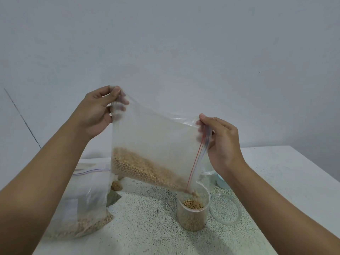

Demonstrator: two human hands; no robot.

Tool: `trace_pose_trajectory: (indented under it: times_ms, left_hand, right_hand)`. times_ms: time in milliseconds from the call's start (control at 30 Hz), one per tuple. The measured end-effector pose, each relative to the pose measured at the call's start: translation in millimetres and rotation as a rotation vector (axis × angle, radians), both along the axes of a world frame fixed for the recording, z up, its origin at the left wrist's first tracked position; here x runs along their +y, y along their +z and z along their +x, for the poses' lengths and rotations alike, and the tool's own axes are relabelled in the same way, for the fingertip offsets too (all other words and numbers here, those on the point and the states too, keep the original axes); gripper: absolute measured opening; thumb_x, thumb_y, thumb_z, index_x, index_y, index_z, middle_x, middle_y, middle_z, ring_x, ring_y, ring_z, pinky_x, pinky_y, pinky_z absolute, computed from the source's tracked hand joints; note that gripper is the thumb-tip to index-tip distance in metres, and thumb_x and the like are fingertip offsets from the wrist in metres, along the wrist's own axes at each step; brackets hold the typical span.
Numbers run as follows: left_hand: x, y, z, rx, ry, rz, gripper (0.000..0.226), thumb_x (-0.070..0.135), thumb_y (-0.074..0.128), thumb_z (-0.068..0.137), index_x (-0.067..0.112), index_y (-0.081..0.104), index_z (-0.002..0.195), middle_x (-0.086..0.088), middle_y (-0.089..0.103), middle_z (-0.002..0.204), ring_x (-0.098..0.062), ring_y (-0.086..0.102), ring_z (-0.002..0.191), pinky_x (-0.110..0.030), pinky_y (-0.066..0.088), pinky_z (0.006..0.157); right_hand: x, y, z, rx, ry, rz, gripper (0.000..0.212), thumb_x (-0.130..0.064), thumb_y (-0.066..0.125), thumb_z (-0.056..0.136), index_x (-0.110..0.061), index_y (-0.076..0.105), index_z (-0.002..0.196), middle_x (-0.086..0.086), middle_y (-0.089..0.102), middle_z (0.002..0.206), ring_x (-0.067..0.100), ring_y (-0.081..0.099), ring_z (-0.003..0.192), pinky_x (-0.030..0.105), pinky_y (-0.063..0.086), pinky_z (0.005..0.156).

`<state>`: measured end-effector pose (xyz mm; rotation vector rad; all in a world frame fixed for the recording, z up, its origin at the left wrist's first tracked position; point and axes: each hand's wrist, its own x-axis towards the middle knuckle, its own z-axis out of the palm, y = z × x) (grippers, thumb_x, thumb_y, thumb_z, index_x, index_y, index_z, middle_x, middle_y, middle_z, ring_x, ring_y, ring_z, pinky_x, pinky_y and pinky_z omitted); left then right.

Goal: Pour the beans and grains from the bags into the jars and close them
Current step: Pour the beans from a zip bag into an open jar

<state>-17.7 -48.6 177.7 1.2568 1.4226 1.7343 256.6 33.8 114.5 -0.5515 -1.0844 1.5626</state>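
Speckled table (147,218); left hand (95,111), right hand (223,142) pinch bag (156,137) over jar (193,218)

light: soft, even, cool-grey, moderately bright | shadows: faint and diffuse on the table (147,208) beneath the tilted bag (156,137) | glare: thin sheen along the bag's top fold | blur: beans (195,193) dropping at the bag's mouth are smeared; overall slightly soft | edges: wall (165,34) dims toward the corners; lower corners stretched by wide lens
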Motion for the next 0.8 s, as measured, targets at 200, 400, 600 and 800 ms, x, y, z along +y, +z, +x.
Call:
trace_pose_trajectory:
  times_ms: [200, 400, 600, 800]
  left_hand:
    - [-0.1, 0.4, -2.1, -0.006, 0.006, 0.005, 0.017, 0.036, 0.064, 0.09, 0.021, 0.07, 0.085, 0.0, 0.069, 0.081, -0.015, 0.061, 0.069, -0.03, 0.048, 0.066]
    - [-0.3, 0.5, -1.0, 0.0, -0.005, -0.006, 0.017, 0.039, 0.065, 0.087, 0.024, 0.071, 0.081, 0.001, 0.069, 0.081, -0.014, 0.061, 0.068, -0.03, 0.047, 0.066]
    - [-0.7, 1.9, 0.2, 0.0, -0.023, 0.003, 0.022, 0.046, 0.072, 0.075, 0.024, 0.072, 0.081, 0.001, 0.069, 0.081, -0.014, 0.061, 0.069, -0.029, 0.048, 0.064]
    - [-0.3, 3.0, 0.6, 0.012, -0.03, 0.01, 0.021, 0.044, 0.071, 0.079, 0.023, 0.071, 0.082, 0.0, 0.069, 0.081, -0.015, 0.06, 0.069, -0.028, 0.049, 0.064]
  right_hand:
    - [1.4, 0.4, -0.3, 0.009, 0.013, -0.008, 0.016, -0.01, 0.072, 0.09, -0.005, 0.068, 0.076, 0.002, 0.067, 0.073, 0.012, 0.055, 0.065, 0.025, 0.043, 0.058]
    - [1.4, -0.9, -0.3, 0.014, 0.014, -0.028, 0.015, -0.01, 0.071, 0.09, -0.006, 0.066, 0.077, -0.001, 0.066, 0.071, 0.011, 0.054, 0.064, 0.024, 0.042, 0.058]
    - [1.1, 0.0, 1.1, 0.012, 0.013, -0.029, 0.013, -0.011, 0.071, 0.09, -0.005, 0.067, 0.079, 0.0, 0.067, 0.072, 0.011, 0.055, 0.064, 0.024, 0.044, 0.058]
    - [-0.1, 0.9, 2.1, 0.031, 0.019, -0.057, 0.013, -0.009, 0.071, 0.089, -0.007, 0.066, 0.077, 0.001, 0.066, 0.07, 0.012, 0.055, 0.064, 0.025, 0.043, 0.057]
